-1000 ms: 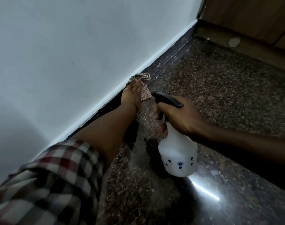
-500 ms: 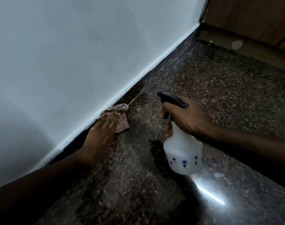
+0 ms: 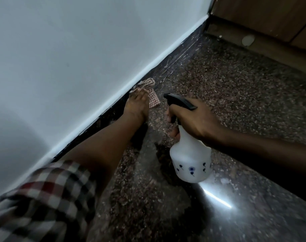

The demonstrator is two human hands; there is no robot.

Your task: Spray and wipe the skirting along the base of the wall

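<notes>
The dark polished skirting (image 3: 180,48) runs diagonally along the foot of the white wall (image 3: 70,55). My left hand (image 3: 136,106) presses a small red-checked cloth (image 3: 151,94) flat against the skirting; part of the cloth bunches above my fingers. To its right my right hand (image 3: 192,117) grips the neck and black trigger of a white spray bottle (image 3: 191,161) with blue flower prints, held above the floor, nozzle pointing towards the skirting.
Speckled brown granite floor (image 3: 236,95) stretches to a wooden door or cabinet front (image 3: 263,16) at the far corner. A pale round spot (image 3: 247,40) marks its base. A bright reflection streak (image 3: 216,198) lies on the floor near the bottle.
My left hand has slid the cloth forward along the skirting, away from me, after drawing it back half a second ago. The bottle hand has barely moved.
</notes>
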